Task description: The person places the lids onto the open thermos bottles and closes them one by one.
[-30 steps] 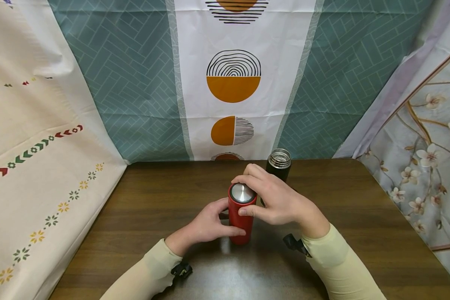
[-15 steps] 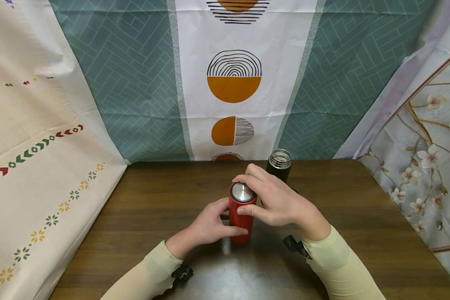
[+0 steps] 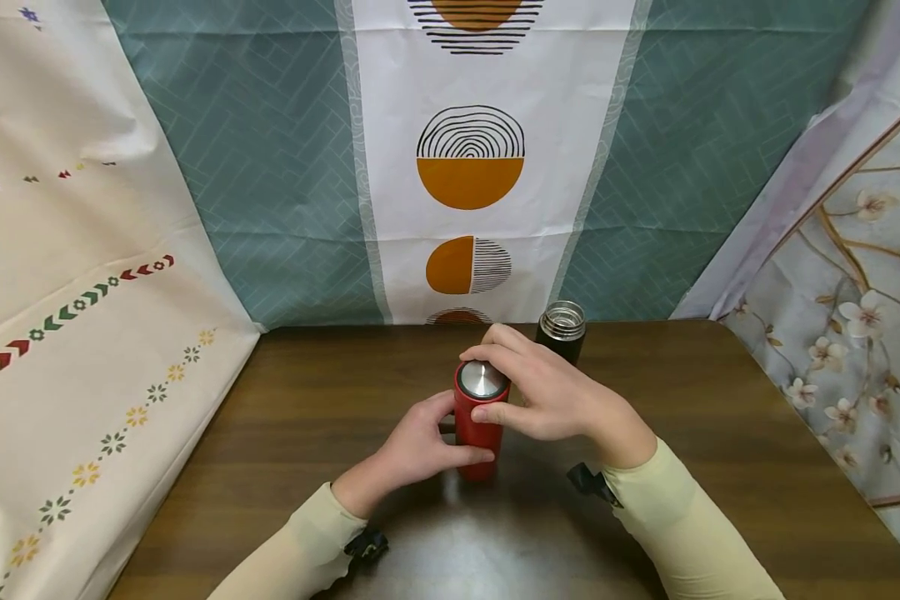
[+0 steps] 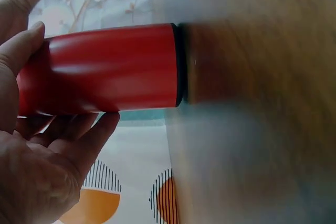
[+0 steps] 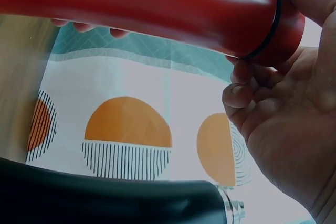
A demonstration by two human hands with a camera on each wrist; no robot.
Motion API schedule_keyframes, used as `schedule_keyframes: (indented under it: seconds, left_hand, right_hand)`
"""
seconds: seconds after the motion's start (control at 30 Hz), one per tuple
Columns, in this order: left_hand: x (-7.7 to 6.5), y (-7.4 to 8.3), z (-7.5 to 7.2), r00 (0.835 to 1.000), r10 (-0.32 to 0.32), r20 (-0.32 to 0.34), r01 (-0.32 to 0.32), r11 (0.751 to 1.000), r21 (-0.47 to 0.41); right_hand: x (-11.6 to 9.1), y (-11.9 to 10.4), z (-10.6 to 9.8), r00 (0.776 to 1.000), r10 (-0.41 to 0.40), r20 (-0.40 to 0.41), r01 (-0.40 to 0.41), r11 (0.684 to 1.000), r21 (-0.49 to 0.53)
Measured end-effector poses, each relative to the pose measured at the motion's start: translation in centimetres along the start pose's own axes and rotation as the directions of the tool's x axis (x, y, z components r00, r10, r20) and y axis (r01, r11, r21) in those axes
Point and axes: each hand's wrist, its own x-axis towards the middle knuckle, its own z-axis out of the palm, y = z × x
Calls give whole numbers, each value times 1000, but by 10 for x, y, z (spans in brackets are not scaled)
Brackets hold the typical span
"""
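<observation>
A red vacuum flask [image 3: 476, 435] stands upright on the table in front of me, its round lid [image 3: 483, 379] capped with brushed steel. My left hand [image 3: 423, 446] grips the flask's body from the left, thumb across the near side. From the right, my right hand [image 3: 555, 400] holds the lid by its edge with thumb and fingers. The right wrist view shows a dark ring [image 5: 274, 22] between lid and body. Behind my right hand stands a black flask [image 3: 566, 348], its threaded steel mouth uncovered; the hand hides its lower part.
The brown wooden table [image 3: 330, 392] reaches back to a patterned curtain [image 3: 292, 167]. A cream cloth [image 3: 82, 333] hangs at the left, and a flowered cloth [image 3: 832, 333] at the right.
Both hands keep their hold on the red flask. Flask and hands have shifted very slightly away from me, and the head view has tilted a little.
</observation>
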Motion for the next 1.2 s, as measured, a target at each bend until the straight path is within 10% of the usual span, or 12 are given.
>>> schedule_keyframes:
  seconds: [1.2]
  left_hand:
    - [8,-34,-59,975,-203,-86,203,979,-7]
  right_hand:
    - [76,39,24,997,69,40,-74,986,150]
